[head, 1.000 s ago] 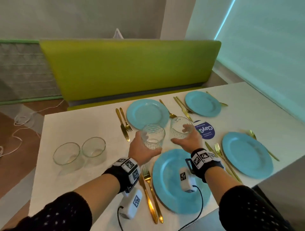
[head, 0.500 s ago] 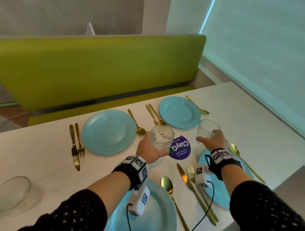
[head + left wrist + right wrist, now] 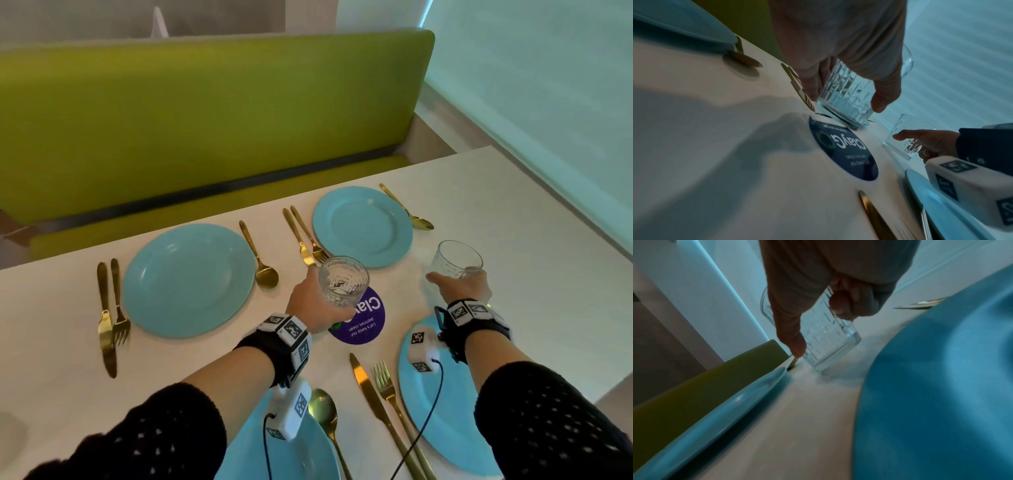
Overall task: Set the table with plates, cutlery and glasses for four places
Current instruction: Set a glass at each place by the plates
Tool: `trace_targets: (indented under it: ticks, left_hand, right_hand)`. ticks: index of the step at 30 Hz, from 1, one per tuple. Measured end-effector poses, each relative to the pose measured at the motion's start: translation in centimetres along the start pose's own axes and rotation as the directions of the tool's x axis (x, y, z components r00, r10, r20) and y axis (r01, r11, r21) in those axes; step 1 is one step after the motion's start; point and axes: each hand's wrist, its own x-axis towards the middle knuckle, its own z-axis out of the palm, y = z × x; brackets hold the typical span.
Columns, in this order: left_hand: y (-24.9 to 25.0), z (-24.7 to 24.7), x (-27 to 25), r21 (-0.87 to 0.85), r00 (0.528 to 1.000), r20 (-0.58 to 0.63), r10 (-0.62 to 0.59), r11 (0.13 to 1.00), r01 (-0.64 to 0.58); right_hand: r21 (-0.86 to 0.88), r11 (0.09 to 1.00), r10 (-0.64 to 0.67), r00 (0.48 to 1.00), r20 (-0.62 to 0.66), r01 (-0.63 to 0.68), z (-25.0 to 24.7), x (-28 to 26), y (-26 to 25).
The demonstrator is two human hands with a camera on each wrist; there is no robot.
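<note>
White table [image 3: 513, 219] bears a purple "Clay" sticker [image 3: 363, 322] between both glass-holding hands.

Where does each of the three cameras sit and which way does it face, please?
Head: worn on the head, looking forward and down across the table to the green bench; both forearms, left hand and right hand show.
Left wrist: low under the left wrist, looking along the left hand at its glass over the purple sticker; the right hand shows too.
Right wrist: low under the right wrist, looking along the right hand at its glass.
Shared: head and left wrist both show both glasses and the sticker.
</note>
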Motion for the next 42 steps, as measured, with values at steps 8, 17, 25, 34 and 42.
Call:
trace_targets:
  ticks: [8, 17, 25, 34, 42]
  left_hand:
    - [0.8, 1.9, 0.7, -0.026, 0.999, 0.042, 0.009, 1.000, -0.008]
    - [1.4, 3.6, 0.9, -0.018, 0.997, 0.077, 0.027, 1.000, -0.026]
    - [1.8, 4.8, 0.3, -0.009, 0.991, 0.110, 0.071, 0.997, -0.071]
    - [2.1, 3.4, -0.9, 0.025, 0.979, 0.199, 0.037, 0.999, -0.042]
    - [-0.3, -2.4, -6.2, -0.002, 0.993, 0.116, 0.035, 0.999, -0.035]
  right_hand:
    - [0.121, 0.992, 0.051, 0.998, -0.038, -0.046, 0.4, 1.1, 0.6]
    - [0.084, 0.995, 0.053, 0.999, -0.009, -0.052, -0.2, 1.6, 1.3]
    - [0.013, 1.000, -0.002, 0.999, 0.041, 0.002, -0.9, 0.7, 2.2]
    - [0.009, 0.999, -0.044, 0.998, 0.032, 0.044, -3.1, -1.9, 2.6]
    - [0.082, 0.972, -0.215, 0.975, -0.054, 0.219, -4.5, -10.9, 0.1]
